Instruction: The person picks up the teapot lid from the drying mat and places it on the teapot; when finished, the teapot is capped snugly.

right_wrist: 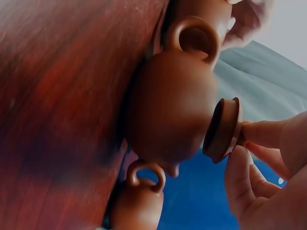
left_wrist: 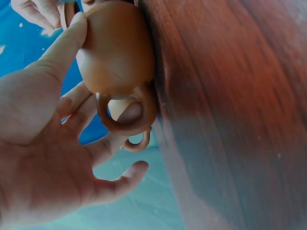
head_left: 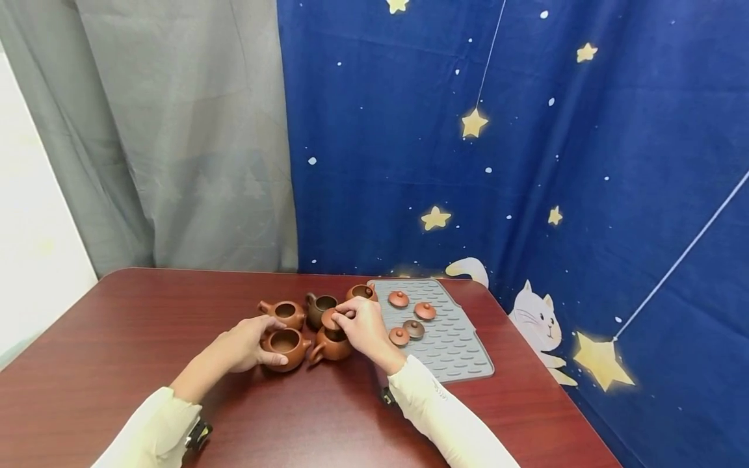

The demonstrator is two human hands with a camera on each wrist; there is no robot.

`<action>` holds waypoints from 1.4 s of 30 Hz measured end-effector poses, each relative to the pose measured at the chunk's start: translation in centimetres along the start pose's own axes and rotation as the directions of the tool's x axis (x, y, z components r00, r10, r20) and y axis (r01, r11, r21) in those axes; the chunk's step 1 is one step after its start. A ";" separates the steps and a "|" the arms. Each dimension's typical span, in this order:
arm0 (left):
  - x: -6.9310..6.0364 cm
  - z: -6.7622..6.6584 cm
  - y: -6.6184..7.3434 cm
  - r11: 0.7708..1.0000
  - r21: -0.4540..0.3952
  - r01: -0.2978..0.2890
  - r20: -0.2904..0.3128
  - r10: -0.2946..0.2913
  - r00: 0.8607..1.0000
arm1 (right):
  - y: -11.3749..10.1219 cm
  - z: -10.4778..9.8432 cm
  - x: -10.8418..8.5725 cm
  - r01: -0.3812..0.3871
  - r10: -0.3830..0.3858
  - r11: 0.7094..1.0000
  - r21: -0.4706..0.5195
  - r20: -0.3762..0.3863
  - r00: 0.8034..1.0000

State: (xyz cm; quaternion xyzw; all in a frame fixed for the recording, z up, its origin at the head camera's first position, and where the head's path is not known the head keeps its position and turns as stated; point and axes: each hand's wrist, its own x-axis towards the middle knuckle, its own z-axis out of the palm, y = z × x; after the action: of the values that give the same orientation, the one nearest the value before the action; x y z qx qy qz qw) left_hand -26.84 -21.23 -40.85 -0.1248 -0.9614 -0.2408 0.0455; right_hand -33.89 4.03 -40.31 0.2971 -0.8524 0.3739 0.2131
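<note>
Head view first: both arms come in from the bottom. The left hand (head_left: 244, 343) is kinda cupped, thumb along the near side and fingers round the far side of a lidless reddish-brown clay teapot (head_left: 291, 357), so it's got a light hold on that. Right hand (head_left: 364, 325) bends in from the other side, pinching a small clay lid (head_left: 329, 319) over the second teapot (head_left: 332, 348), which sits just right of the left hand's pot. More lids (head_left: 425, 311) lie on the grey mat (head_left: 456, 351) beyond the right hand.

Left wrist cam: thumb lies along the pot near its top, other fingers spread out, with the loop handle (left_wrist: 127, 115) facing the palm.

Right wrist cam: thumb and fingertips have the lid by its knob, underside facing the second teapot's mouth. It's right beside the body; can't tell if they're touching.
</note>
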 end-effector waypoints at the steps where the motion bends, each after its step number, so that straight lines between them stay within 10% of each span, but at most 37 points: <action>1: 0.0 0.0 0.0 1.000 0.001 0.000 0.000 0.000 1.000 | -0.1 0.1 0.0 -0.003 0.003 1.000 -0.003 -0.001 1.000; 27: 0.6 0.4 0.1 0.998 0.017 0.064 0.034 -0.064 0.997 | -2.2 2.5 -0.3 0.012 -0.013 0.986 0.167 0.004 1.000; 42: 0.8 0.6 -0.7 0.996 -0.068 -0.057 -0.008 0.057 0.998 | -3.1 3.5 -0.3 0.061 -0.062 0.992 0.106 0.007 0.998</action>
State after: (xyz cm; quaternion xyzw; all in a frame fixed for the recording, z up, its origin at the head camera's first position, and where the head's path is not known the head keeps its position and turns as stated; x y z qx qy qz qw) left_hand -27.76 -21.36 -41.57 -0.1527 -0.9486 -0.2723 0.0512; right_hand -32.11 -0.23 -41.09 0.3360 -0.8229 0.4103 0.2039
